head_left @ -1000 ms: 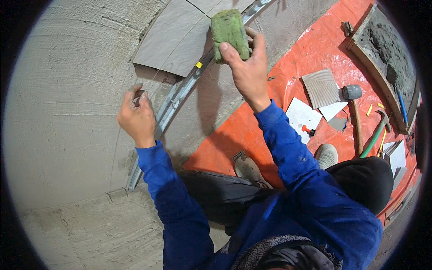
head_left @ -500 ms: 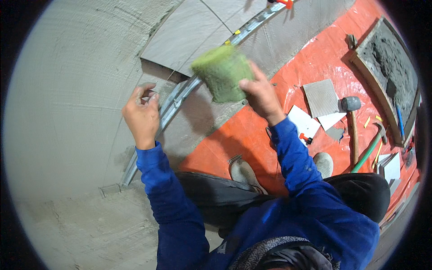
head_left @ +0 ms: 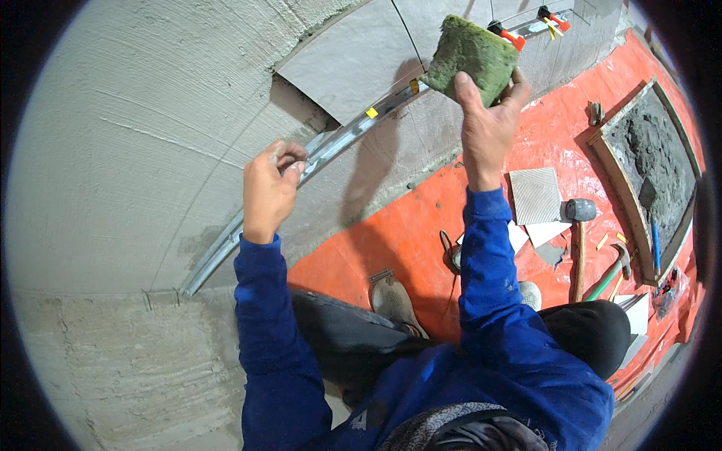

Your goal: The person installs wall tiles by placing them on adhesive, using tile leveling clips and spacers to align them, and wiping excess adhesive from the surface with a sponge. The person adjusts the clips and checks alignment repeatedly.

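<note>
Grips the green sponge (head_left: 470, 56) in the right hand (head_left: 492, 120), farther right along the straight metal rail (head_left: 353, 133) than half a second ago, near an orange-and-black clip (head_left: 508, 36); shows its coarse, squarish face. Curls the left hand (head_left: 274, 184) well apart, close to the rail; cannot tell whether touching. Beyond, shows smooth grey tile (head_left: 346, 60); left, ridged wall (head_left: 135, 188); right, wrinkled orange sheeting (head_left: 421, 214).
</note>
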{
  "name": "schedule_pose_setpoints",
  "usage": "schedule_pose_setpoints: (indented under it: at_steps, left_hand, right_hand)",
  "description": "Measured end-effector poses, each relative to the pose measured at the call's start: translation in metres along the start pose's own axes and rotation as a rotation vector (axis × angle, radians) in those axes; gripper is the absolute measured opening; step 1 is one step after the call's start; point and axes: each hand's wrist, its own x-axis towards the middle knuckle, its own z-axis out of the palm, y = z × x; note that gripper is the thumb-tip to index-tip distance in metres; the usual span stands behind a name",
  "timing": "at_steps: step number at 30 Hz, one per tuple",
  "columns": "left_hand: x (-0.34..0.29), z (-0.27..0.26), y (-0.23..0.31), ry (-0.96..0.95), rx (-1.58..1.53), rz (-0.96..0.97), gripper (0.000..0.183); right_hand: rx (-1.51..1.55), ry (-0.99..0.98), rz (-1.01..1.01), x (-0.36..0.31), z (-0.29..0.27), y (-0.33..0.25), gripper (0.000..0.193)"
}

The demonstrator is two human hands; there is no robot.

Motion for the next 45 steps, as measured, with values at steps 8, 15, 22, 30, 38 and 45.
schedule_pose_setpoints:
  at_steps: [8, 15, 22, 30, 38, 45]
  left_hand:
    - [-0.003, -0.016, -0.024, -0.04, -0.433, -0.183, 0.021]
    - [0.007, -0.033, -0.049, -0.046, -0.727, -0.3, 0.023]
    - [0.001, -0.034, -0.052, -0.059, -0.729, -0.235, 0.023]
    - [0.01, -0.036, -0.053, -0.094, -0.751, -0.305, 0.024]
    - [0.001, -0.035, -0.037, -0.051, -0.603, -0.195, 0.028]
    - [-0.004, -0.041, -0.032, -0.084, -0.527, -0.171, 0.028]
  right_hand:
    - [-0.4, -0.145, -0.102, -0.063, 0.06, 0.002, 0.058]
    - [-0.192, -0.621, 0.024, -0.105, 0.059, -0.015, 0.052]
    - [-0.005, -0.036, 0.062, -0.034, 0.04, -0.002, 0.056]
    - [-0.102, -0.83, 0.119, -0.094, 0.061, -0.027, 0.062]
    - [0.091, -0.062, 0.11, 0.004, 0.01, -0.009, 0.06]
    - [-0.172, 0.005, 0.001, 0.043, 0.034, -0.008, 0.054]
